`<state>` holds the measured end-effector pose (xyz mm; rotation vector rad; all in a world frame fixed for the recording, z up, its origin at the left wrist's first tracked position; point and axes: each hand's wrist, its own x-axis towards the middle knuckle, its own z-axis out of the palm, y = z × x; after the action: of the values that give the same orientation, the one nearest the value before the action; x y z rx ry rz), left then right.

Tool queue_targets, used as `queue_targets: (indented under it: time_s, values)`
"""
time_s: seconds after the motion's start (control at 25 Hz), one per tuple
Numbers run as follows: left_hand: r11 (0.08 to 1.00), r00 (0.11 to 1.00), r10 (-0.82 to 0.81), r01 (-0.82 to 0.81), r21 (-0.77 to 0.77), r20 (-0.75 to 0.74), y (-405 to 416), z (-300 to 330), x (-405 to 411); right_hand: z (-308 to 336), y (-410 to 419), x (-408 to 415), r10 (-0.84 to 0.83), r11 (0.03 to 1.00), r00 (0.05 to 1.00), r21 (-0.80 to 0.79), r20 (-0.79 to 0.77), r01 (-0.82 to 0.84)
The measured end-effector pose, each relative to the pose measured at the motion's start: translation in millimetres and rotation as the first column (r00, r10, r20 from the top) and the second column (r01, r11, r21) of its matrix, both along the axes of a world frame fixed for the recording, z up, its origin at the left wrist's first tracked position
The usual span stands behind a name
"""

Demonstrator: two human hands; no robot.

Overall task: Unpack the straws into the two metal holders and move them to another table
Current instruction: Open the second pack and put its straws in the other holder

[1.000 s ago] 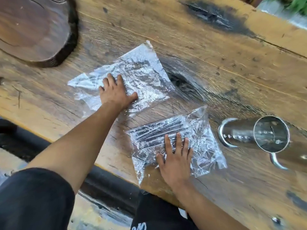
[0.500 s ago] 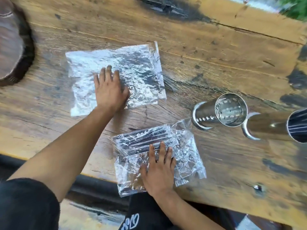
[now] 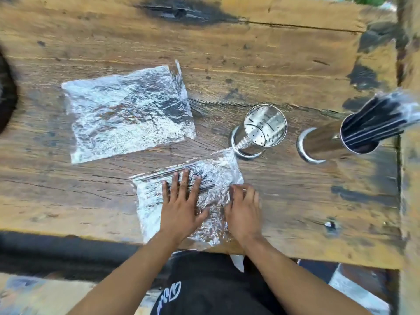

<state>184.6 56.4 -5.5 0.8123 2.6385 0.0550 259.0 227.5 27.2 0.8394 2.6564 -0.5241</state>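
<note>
Plastic straw packet (image 3: 211, 176) under both flat hands, left (image 3: 180, 204), right (image 3: 243, 210), contents blurred.

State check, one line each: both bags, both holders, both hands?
Far bag: flat, empty, untouched.
Near bag: holds straws, under both hands.
Near holder: upright, empty.
Far holder: upright, filled with straws.
Left hand: flat on near bag.
Right hand: on bag's right edge, grip unclear.

On the rough wooden surface (image 3: 272, 53), a flat clear plastic bag (image 3: 127, 112) lies left of two upright perforated metal holders (image 3: 261, 133); a second clear bag of black straws (image 3: 204, 178) sits nearer.
</note>
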Motion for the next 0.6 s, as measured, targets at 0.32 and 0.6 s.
queue_targets:
  time_s: [0.32,0.6]
  values:
    - [0.983,0.993,-0.05,0.068,-0.171,0.103,31.6,-0.1,10.4,-6.2,49.6,44.2,-0.016,0.993,1.0,-0.114,0.024,0.019]
    - [0.981,0.984,-0.121,0.139,-0.135,0.134,49.4,9.8,28.0,1.7,52.3,75.0,-0.151,0.985,0.988,-0.079,0.04,0.153]
